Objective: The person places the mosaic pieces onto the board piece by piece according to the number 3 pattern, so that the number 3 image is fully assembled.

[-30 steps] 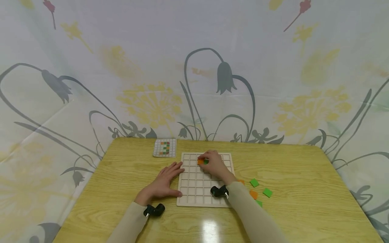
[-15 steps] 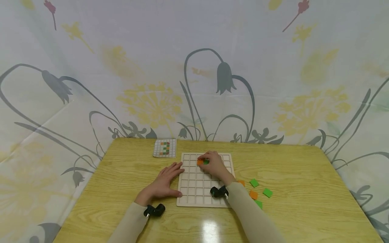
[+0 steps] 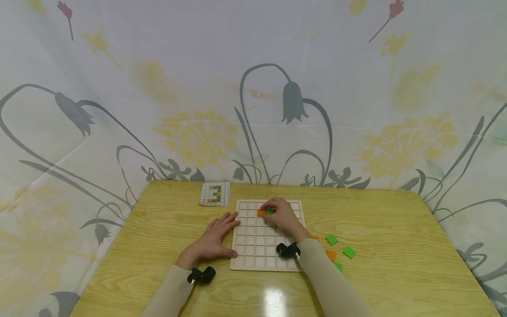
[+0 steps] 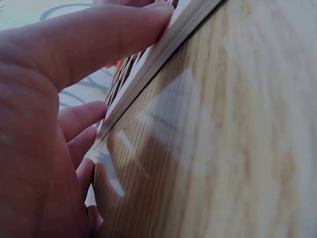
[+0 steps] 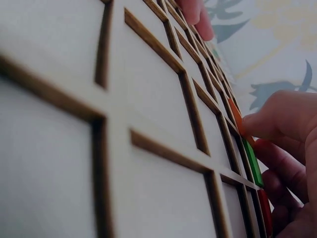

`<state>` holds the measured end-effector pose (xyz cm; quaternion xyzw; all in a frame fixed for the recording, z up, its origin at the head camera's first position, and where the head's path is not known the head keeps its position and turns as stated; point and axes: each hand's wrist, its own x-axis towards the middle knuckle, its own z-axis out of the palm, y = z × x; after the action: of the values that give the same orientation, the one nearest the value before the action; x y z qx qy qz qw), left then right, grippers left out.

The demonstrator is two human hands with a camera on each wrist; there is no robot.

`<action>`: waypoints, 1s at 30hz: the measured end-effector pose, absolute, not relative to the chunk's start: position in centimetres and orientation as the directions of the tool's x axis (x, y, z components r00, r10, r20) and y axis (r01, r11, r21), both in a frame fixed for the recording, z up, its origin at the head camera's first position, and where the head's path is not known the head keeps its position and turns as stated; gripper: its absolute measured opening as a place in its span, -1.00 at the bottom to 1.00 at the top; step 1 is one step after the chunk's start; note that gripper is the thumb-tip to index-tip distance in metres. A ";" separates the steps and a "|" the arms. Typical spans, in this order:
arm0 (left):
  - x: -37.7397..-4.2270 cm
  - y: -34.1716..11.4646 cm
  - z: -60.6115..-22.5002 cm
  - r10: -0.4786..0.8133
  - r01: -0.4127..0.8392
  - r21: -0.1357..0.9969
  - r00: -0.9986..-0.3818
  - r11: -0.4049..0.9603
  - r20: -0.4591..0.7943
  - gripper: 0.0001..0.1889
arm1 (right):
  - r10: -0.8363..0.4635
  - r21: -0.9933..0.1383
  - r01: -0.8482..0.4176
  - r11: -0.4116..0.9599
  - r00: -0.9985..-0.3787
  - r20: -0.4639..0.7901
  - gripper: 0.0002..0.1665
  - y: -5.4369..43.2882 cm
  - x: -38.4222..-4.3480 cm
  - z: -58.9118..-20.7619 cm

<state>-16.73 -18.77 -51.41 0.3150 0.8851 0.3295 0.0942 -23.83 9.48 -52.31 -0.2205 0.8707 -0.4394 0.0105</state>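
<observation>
A pale wooden grid board lies on the table. My right hand is bent over its far rows, thumb and index fingertips pinching at the edges of an orange square tile. Beside that sits a green tile, partly under the curled fingers. The right wrist view also shows a red tile beyond the green tile, in the same row. My left hand is spread at the board's left side, its thumb and fingertips resting on the edge.
A small pattern card with coloured squares lies at the back left. Right of the board are loose tiles, among them a green tile, another green tile and an orange tile. A patterned curtain hangs behind the table.
My right hand has shifted slightly to the right, so more of the green tile shows. The orange tile stays in nearly the same place, and the left hand has not moved.
</observation>
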 end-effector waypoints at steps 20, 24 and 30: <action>-16.4 -17.9 -51.6 0.529 0.450 0.643 -0.845 0.620 0.080 -0.17 | -0.368 -0.769 -0.356 0.531 -0.914 0.169 -0.85 9.4 -24.0 -52.4; -16.3 -17.6 -51.6 0.493 0.419 0.640 -0.867 0.644 0.071 -0.16 | -0.378 -0.782 -0.353 0.514 -0.911 0.163 -0.86 9.5 -24.1 -52.7; -16.2 -17.5 -51.7 0.478 0.417 0.641 -0.874 0.644 0.088 -0.16 | -0.390 -0.780 -0.363 0.510 -0.906 0.166 -0.86 9.4 -24.2 -52.9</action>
<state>-16.20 -17.51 -51.70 0.2471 0.9056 0.3417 0.0449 -24.24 9.41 -52.89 -0.2166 0.8689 -0.4449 0.0156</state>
